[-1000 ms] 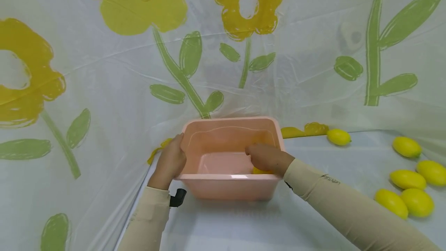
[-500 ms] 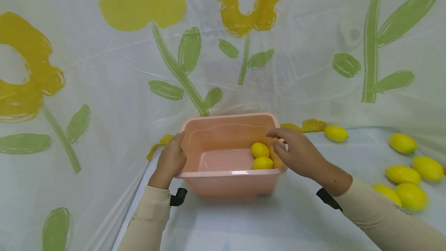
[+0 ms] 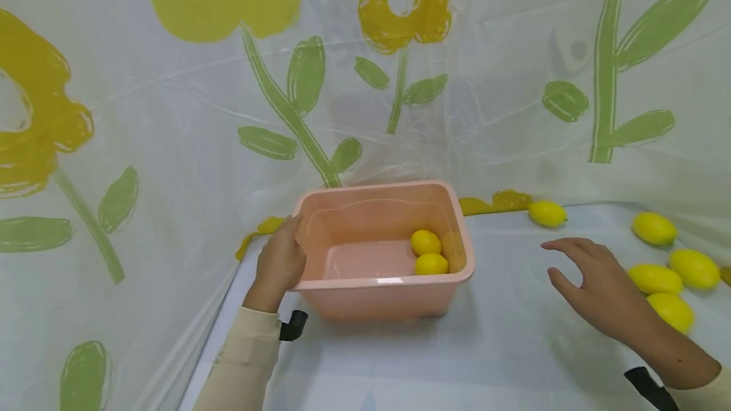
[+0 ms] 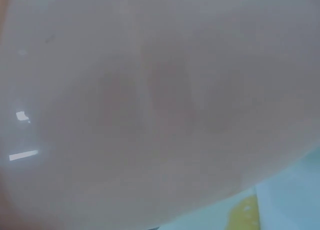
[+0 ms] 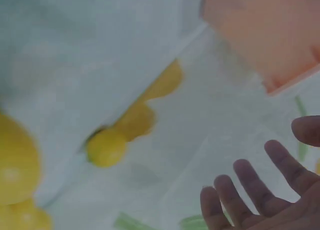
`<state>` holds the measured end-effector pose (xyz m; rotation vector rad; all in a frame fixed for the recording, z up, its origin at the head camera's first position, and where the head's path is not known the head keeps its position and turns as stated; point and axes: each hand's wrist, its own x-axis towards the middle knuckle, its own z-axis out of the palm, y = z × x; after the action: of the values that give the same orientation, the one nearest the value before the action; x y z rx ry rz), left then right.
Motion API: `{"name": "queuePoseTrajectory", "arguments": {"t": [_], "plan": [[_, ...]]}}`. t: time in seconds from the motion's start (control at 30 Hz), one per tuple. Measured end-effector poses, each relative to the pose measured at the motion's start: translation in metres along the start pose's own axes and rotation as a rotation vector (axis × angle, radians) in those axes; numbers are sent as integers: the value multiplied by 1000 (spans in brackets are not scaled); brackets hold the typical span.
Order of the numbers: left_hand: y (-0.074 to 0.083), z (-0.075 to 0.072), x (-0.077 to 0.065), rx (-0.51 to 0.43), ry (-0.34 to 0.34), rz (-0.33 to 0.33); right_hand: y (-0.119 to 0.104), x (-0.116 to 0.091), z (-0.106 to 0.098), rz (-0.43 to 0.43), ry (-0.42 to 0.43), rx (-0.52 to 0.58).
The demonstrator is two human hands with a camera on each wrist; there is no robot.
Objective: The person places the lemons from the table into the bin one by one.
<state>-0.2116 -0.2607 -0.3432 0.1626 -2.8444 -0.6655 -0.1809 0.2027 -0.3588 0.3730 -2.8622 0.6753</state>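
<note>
A pink plastic basin (image 3: 377, 300) stands at the middle of the table in the head view. Inside it, at the right end, lie two yellow lemons, a rear lemon (image 3: 426, 242) and a front lemon (image 3: 431, 264). My left hand (image 3: 280, 264) grips the basin's left rim; a blurred pale surface fills most of the left wrist view. Over the table to the right of the basin, my right hand (image 3: 599, 290) is held with fingers spread and nothing in it. It is nearest a group of loose lemons, partly covering a lemon (image 3: 672, 311) at the front.
More lemons lie at the right, among them one lemon (image 3: 654, 228) toward the back and a lone lemon (image 3: 547, 214) near the curtain's foot. A white curtain (image 3: 491, 144) printed with yellow flowers hangs behind the basin and down the left side.
My right hand has come out of the basin and moved right toward the loose lemons, leaving two lemons in view inside. The left hand keeps its grip on the rim.
</note>
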Motion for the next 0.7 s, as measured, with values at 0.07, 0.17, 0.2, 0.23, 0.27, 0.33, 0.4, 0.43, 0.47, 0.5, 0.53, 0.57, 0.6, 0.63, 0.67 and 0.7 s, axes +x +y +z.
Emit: {"name": "queuePoseTrajectory", "arguments": {"t": [0.07,0.17,0.2,0.23,0.27,0.33,0.4,0.43,0.47,0.5,0.53,0.57,0.6,0.63,0.67,0.7], "plan": [[0,-1,0,3,5,-13,16,-5,0,16,-5,-10],[0,-1,1,9,15,-29,35,-13,3,46,-5,-12],[0,-1,1,8,19,-35,40,-15,4,61,-5,-20],[0,0,1,6,24,-40,44,-17,6,77,-4,-34],[0,0,1,1,25,-49,48,-20,8,90,-2,-45],[0,2,2,-15,25,-63,55,-25,11,108,-1,-81],[-1,3,2,-29,22,-82,61,-29,13,111,8,-129],[-1,4,2,-33,20,-87,64,-31,15,108,12,-154],[-1,5,2,-33,19,-92,67,-33,16,97,23,-181],[-1,5,2,-32,20,-92,69,-35,17,87,30,-206],[-1,5,2,-27,25,-92,71,-36,18,84,31,-229],[-2,5,2,-25,29,-90,73,-36,19,87,23,-251],[-2,5,2,-22,32,-87,74,-37,19,95,13,-271],[-3,5,2,-16,38,-83,76,-37,20,112,-5,-290],[-3,5,2,-13,43,-80,77,-36,21,130,-24,-305],[-4,4,2,-13,43,-78,78,-35,21,159,-57,-320]]}}
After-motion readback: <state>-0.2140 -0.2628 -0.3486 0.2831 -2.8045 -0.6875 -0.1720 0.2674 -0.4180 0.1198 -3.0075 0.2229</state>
